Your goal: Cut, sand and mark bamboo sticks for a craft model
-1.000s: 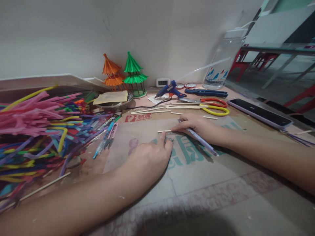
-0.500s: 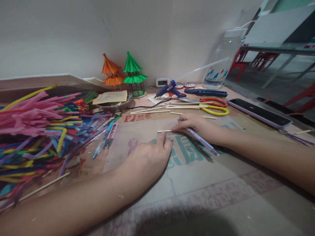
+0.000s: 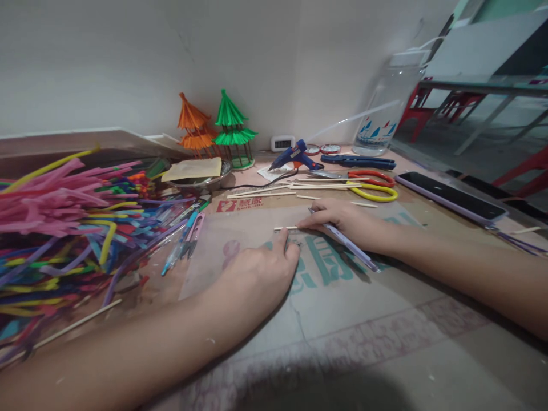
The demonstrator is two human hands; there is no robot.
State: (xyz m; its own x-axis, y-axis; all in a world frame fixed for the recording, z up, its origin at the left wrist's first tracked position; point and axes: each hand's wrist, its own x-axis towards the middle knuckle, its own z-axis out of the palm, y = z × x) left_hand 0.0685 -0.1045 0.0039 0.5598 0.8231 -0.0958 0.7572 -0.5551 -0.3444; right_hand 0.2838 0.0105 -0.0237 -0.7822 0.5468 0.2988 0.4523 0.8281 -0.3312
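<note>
A short pale wooden stick [image 3: 284,228] lies on the clear sheet over the cardboard [image 3: 325,319]. My left hand [image 3: 261,271] rests on the sheet, its index fingertip at the stick's near side and the other fingers curled under. Small dark marks, like a ruler's, show below the stick; what the curled fingers hold, if anything, is hidden. With thumb and finger, my right hand [image 3: 351,222] pinches at the stick's right end. A light purple pen [image 3: 353,249] is held in that same hand, slanting down toward me, its tip pointing up left.
Coloured pipe cleaners [image 3: 55,211] heap up at left. Behind stand orange [image 3: 192,117] and green [image 3: 231,117] pagoda models, a blue glue gun [image 3: 295,153], scissors [image 3: 372,185], wooden sticks [image 3: 261,194] and a clear bottle [image 3: 381,108]. A phone [image 3: 454,197] lies at right.
</note>
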